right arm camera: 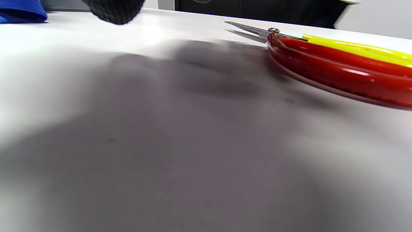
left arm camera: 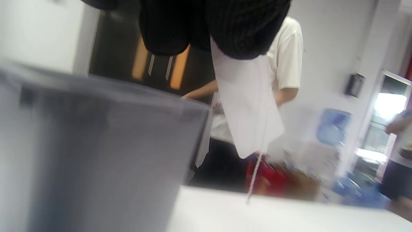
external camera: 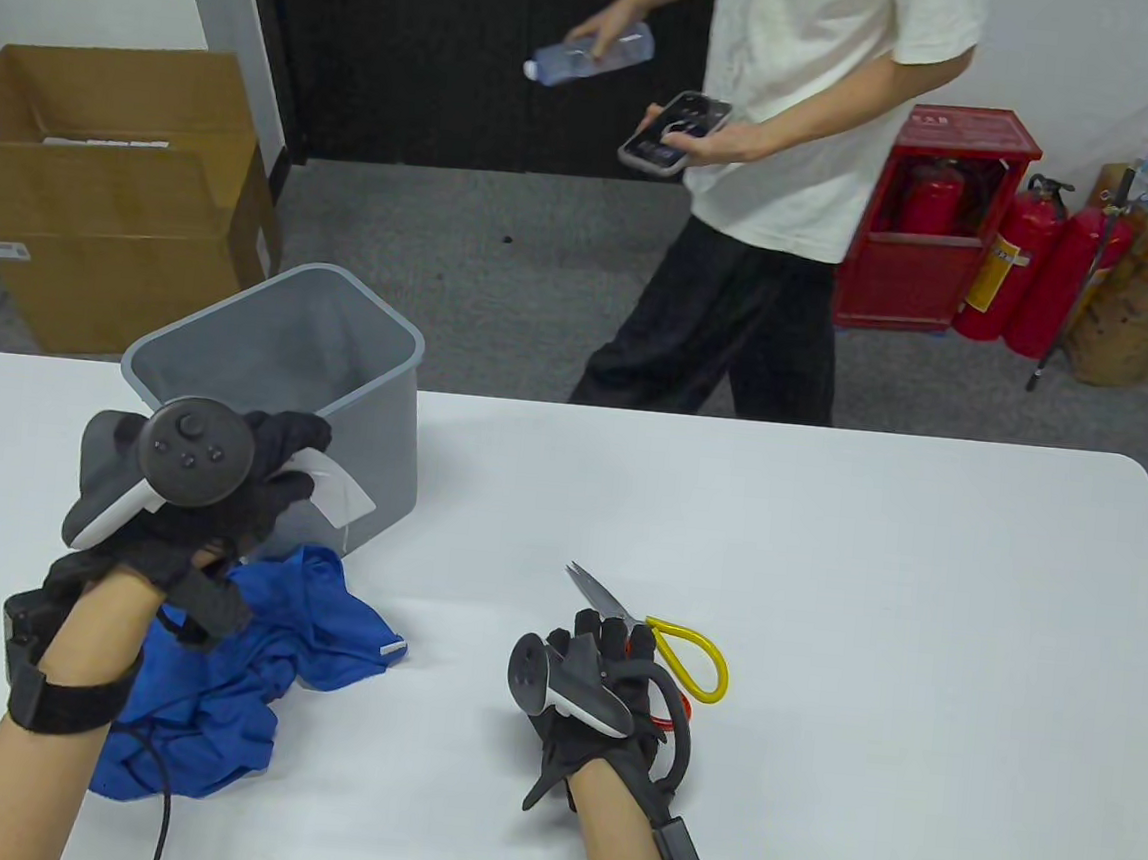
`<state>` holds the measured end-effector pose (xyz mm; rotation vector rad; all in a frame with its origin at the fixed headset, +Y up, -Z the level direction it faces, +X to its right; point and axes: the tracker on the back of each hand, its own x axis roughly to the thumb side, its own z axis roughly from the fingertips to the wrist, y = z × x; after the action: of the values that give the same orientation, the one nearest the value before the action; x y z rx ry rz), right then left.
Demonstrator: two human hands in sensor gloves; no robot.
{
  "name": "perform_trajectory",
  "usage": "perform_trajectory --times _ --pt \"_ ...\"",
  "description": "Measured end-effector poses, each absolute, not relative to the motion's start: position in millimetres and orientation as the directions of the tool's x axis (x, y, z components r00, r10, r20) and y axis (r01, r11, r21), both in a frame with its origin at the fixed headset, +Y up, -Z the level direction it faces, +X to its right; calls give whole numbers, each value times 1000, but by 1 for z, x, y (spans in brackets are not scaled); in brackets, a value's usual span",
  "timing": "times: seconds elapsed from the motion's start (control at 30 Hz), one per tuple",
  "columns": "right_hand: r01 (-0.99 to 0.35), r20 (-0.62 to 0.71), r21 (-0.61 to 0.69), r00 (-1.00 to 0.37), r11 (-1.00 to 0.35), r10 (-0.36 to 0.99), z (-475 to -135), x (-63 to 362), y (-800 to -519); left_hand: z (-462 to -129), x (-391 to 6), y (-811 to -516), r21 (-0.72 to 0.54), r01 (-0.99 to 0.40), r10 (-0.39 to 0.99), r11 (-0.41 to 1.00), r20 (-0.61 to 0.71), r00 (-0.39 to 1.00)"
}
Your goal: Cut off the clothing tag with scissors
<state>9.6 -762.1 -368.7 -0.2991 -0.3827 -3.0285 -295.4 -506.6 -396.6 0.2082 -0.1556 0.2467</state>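
My left hand (external camera: 285,460) pinches a white clothing tag (external camera: 333,491) beside the near wall of a grey bin (external camera: 383,433). In the left wrist view the tag (left arm camera: 248,112) hangs from my fingers (left arm camera: 225,29) with its string dangling, next to the bin (left arm camera: 96,145). A crumpled blue garment (external camera: 242,662) lies on the table below my left hand. Scissors (external camera: 618,610) with red and yellow handles lie flat on the table. My right hand (external camera: 605,649) rests over their handles. The right wrist view shows the scissors (right arm camera: 338,61) lying free, one fingertip (right arm camera: 112,9) apart from them.
A person (external camera: 788,168) stands beyond the table's far edge with a bottle and a phone. A cardboard box (external camera: 102,198) sits on the floor at the left, and red fire extinguishers (external camera: 1040,270) at the right. The white table (external camera: 868,626) stretches to the right.
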Motion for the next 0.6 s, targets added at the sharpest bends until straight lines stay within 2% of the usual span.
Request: perform_trajectory --times 0.2,0.33,0.47,0.6 --pt "85 203 239 -978 -967 -36 -370 10 -763 -428 -308 -489 298 -204 221 932 -22 975" --pt "90 212 247 -977 -965 -37 -370 9 -765 -449 -315 -494 345 -36 98 938 -164 982" --pt "89 213 254 -976 -963 -34 -370 9 -767 -467 -322 -509 290 -18 82 957 -211 974" --pt "85 213 259 -977 -962 -29 -370 10 -767 -479 -326 -522 270 77 10 960 -307 952"
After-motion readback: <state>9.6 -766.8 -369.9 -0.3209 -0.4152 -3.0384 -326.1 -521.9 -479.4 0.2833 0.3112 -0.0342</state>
